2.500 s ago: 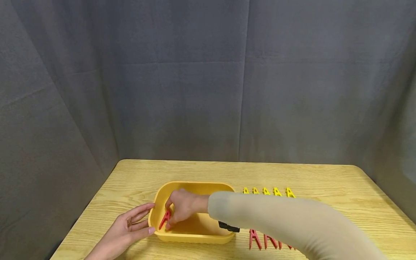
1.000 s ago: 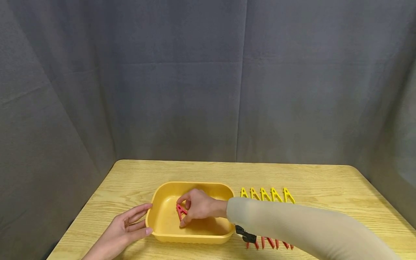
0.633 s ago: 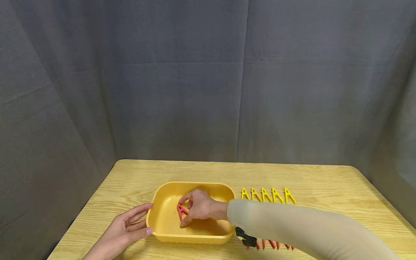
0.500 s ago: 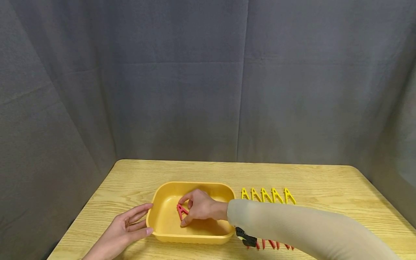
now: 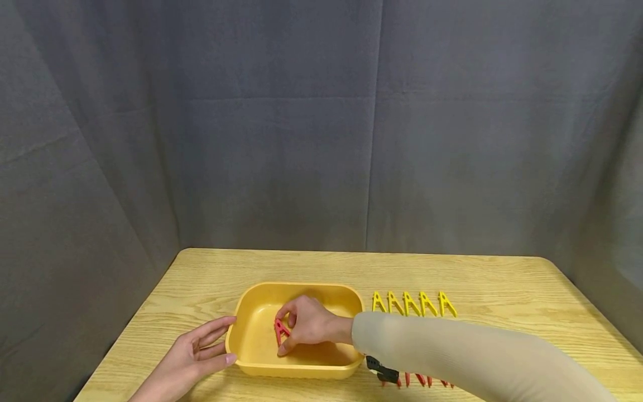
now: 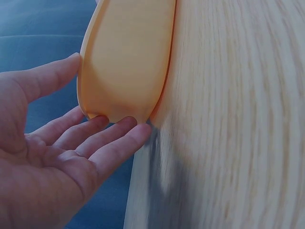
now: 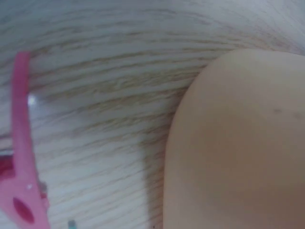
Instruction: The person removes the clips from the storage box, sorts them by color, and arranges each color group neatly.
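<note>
Inside a yellow plastic basin [image 5: 296, 371], my right hand [image 5: 311, 321] pinches a red clothespin [image 5: 278, 324] between thumb and fingers, left of the basin's middle. My left hand [image 5: 188, 357] touches the basin's left end with its fingertips. In the left wrist view, the fingers of that left hand [image 6: 62, 152] are spread and fairly straight against the end of the basin [image 6: 126, 52]. The right wrist view shows the basin's end [image 7: 238, 143] and a pinkish-red clothespin [image 7: 21, 119] on the table, but not the right hand.
Right of the basin, a row of several yellow clothespins [image 5: 408, 297] lies on the wooden table [image 5: 502, 285]. Several red clothespins [image 5: 407, 379] lie nearer, partly hidden by the right sleeve [image 5: 452, 346]. Grey curtains [image 5: 271, 139] hang behind and at both sides.
Since the earliest frame, the right hand and red clothespin have shifted right, from the basin's left end toward its middle. Over the last second they have hardly moved. The left hand stays at the rim.
</note>
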A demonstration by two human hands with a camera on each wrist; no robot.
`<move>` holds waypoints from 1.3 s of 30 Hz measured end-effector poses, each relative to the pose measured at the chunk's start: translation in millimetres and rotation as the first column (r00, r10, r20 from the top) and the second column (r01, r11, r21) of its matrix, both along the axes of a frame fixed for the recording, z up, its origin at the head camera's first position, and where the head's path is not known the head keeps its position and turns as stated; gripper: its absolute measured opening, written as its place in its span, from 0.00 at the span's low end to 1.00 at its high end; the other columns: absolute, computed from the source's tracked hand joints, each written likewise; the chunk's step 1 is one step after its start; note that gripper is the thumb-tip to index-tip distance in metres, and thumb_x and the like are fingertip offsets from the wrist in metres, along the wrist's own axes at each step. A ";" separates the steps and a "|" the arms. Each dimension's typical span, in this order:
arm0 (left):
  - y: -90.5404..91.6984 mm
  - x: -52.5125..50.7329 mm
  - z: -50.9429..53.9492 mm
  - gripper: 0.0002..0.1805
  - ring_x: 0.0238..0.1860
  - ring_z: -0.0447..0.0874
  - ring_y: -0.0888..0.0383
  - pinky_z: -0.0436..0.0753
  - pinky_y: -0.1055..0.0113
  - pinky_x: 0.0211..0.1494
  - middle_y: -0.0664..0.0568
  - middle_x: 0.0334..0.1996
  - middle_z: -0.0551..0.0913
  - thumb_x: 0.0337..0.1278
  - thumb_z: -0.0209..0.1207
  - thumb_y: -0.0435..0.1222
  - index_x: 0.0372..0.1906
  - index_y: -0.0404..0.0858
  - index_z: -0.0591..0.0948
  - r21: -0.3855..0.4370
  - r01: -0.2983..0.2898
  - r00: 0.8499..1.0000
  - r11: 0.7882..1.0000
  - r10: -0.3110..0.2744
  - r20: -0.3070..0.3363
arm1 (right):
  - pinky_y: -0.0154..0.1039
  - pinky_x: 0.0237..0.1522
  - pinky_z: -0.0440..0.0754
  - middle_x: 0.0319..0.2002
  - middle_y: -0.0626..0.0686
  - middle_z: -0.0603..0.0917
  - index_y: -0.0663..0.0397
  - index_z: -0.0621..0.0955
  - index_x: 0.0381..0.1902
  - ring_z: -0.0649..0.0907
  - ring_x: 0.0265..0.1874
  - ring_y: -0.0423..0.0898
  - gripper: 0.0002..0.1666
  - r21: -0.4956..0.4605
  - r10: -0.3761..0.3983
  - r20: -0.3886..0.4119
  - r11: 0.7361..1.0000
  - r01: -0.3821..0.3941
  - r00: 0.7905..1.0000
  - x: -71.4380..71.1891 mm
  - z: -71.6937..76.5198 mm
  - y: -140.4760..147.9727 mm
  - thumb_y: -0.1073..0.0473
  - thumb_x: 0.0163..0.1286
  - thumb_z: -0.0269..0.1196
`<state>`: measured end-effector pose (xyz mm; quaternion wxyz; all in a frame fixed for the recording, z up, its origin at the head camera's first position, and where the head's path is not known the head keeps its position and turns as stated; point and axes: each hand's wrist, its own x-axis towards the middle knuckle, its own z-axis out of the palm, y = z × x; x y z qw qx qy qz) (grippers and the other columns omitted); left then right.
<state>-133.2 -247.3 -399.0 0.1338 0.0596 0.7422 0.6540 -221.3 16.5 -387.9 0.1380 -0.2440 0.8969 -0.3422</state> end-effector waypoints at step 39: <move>-0.7 0.2 -1.9 0.43 0.67 0.77 0.35 0.86 0.60 0.58 0.27 0.76 0.64 0.65 0.71 0.31 0.78 0.23 0.63 0.008 -0.004 1.000 1.000 0.005 -0.030 | 0.35 0.31 0.64 0.25 0.44 0.69 0.51 0.86 0.46 0.66 0.25 0.40 0.29 -0.160 -0.029 0.025 0.987 0.032 0.999 33.3 59.1 57.8 0.58 0.45 0.86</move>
